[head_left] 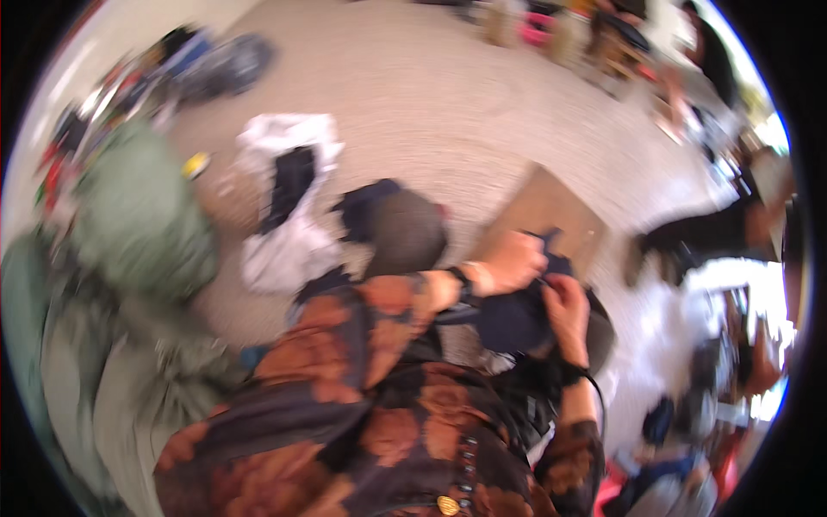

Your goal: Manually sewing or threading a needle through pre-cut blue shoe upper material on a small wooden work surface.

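Observation:
Both my hands are at a piece of dark navy cloth [514, 320] in front of my body. My left hand [514, 261] is closed, its fingers pinching the cloth's upper part. Just to its right, my right hand [568, 314] curls its thumb and fingers onto the cloth's right side. Motion blur hides the exact fingertip contact. The cloth's far end overlaps a brown flat board [543, 194] lying on the floor beyond my hands. A rounded dark grey-brown shape [409, 233] rises left of my left wrist, with more dark blue cloth [362, 207] beside it.
A white bag [289, 258] with black cloth [291, 181] on it lies to the left. Full green sacks [142, 211] stand farther left, near a heap of mixed items [172, 65] by the wall. Several people [715, 233] sit or stand along the right side.

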Demonstrator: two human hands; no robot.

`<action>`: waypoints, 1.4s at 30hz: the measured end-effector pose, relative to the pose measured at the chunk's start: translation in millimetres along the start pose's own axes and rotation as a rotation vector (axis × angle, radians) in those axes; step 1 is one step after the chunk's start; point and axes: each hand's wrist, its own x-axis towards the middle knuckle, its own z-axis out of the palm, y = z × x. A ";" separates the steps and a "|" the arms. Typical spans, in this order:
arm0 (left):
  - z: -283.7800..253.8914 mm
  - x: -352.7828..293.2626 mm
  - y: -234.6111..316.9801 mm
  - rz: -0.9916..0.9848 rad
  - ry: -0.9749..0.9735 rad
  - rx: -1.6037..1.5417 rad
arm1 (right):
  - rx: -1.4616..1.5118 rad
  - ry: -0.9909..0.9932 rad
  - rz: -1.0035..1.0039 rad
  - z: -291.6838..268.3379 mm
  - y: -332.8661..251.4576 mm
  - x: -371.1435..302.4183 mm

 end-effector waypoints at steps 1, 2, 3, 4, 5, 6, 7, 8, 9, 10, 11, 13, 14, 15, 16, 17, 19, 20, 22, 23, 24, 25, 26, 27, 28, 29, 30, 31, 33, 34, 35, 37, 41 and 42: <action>3.6 -0.3 2.1 -0.063 0.000 -0.037 | -0.038 -0.015 0.021 1.1 0.1 2.9; 6.0 -4.6 2.8 -0.073 0.070 -0.137 | -0.036 0.001 0.049 4.3 0.4 5.4; 10.1 -4.7 6.5 -0.105 0.103 -0.165 | -0.088 -0.027 -0.005 1.1 0.8 7.2; 13.0 -5.5 7.4 -0.162 0.054 -0.193 | -0.198 -0.045 0.083 0.1 1.1 10.5; 14.6 -8.5 6.0 -0.159 0.115 -0.187 | -0.202 -0.047 -0.006 1.0 1.5 13.6; 16.1 -8.0 8.3 -0.142 0.116 -0.212 | -0.262 -0.048 0.030 -2.0 0.5 14.4; 20.4 -9.3 6.2 -0.134 0.105 -0.230 | -0.271 -0.062 0.022 0.2 1.9 17.4; 22.5 -9.0 7.8 -0.133 0.131 -0.242 | -0.264 -0.063 -0.004 -1.7 0.5 18.0; 25.4 -8.9 8.0 -0.149 0.133 -0.248 | -0.267 -0.087 0.010 -3.1 -0.7 19.5; 28.1 -8.2 8.8 -0.168 0.122 -0.250 | -0.269 -0.112 0.035 -4.6 -2.5 20.8; 30.4 -8.4 9.3 -0.189 0.144 -0.254 | -0.257 -0.122 0.039 -4.8 -4.5 21.8; 32.0 -8.4 11.0 -0.208 0.158 -0.252 | -0.298 -0.151 0.031 -6.2 -8.6 25.2; 30.6 -8.3 12.9 -0.234 0.153 -0.241 | -0.332 -0.181 0.050 -7.2 -9.8 26.6; 26.1 -8.4 14.5 -0.232 0.176 -0.252 | -0.338 -0.185 0.036 -8.1 -10.6 28.5; 18.7 -7.9 16.0 -0.225 0.154 -0.230 | -0.339 -0.216 0.032 -9.3 -10.7 30.6; 8.4 -6.3 18.6 -0.245 0.055 -0.204 | -0.347 -0.250 0.053 -11.0 -10.0 32.7; -23.4 -1.0 13.9 -0.170 0.163 -0.374 | -0.337 -0.285 0.055 -14.1 -7.4 36.3; -44.5 2.0 6.7 -0.169 0.111 -0.527 | -0.330 -0.315 0.112 -15.6 -6.1 37.8; -95.0 -10.7 -27.1 0.011 0.416 -0.304 | -0.277 -0.291 0.085 -15.7 -3.7 34.1; -116.6 -28.3 -44.8 -0.161 0.597 -0.393 | -0.237 -0.274 0.122 -17.3 -3.1 33.5; -137.6 -54.5 -70.0 -0.310 0.675 -0.417 | -0.235 -0.275 0.076 -18.7 -3.2 32.8; -154.5 -88.0 -96.6 -0.408 0.729 -0.248 | -0.163 -0.275 0.191 -21.8 -3.9 31.4; -166.4 -127.4 -124.8 -0.516 0.741 -0.177 | -0.090 -0.274 0.305 -24.1 -4.3 31.7; -169.6 -169.2 -149.3 -0.674 0.704 -0.172 | -0.093 -0.281 0.304 -25.9 -4.2 32.2; -165.5 -214.1 -169.9 -0.879 0.645 -0.148 | -0.103 -0.297 0.330 -27.0 -3.0 33.8; -155.9 -261.8 -182.5 -1.129 0.589 -0.224 | -0.121 -0.313 0.356 -29.0 -1.8 34.1; -138.6 -307.5 -184.2 -1.316 0.518 -0.042 | -0.121 -0.317 0.353 -30.2 1.0 35.1; -125.5 -350.9 -187.2 -1.529 0.350 -0.050 | -0.086 -0.325 0.368 -32.6 3.5 34.6; -94.5 -420.5 -182.8 -1.826 0.266 -0.090 | -0.097 -0.330 0.416 -36.6 10.8 35.8; -82.0 -448.2 -179.6 -1.944 0.368 -0.149 | -0.152 -0.316 0.455 -40.9 12.2 36.0; -72.8 -468.9 -181.3 -2.103 0.445 -0.222 | -0.150 -0.331 0.431 -42.1 15.3 37.4; -62.2 -501.4 -188.9 -2.142 0.478 -0.225 | -0.179 -0.335 0.460 -46.0 13.7 39.0; -55.1 -531.1 -231.1 -2.190 0.426 -0.156 | -0.386 -0.411 0.582 -52.2 -11.9 44.1; -51.5 -530.0 -238.2 -2.155 0.450 -0.098 | -0.397 -0.423 0.587 -49.8 -17.7 45.7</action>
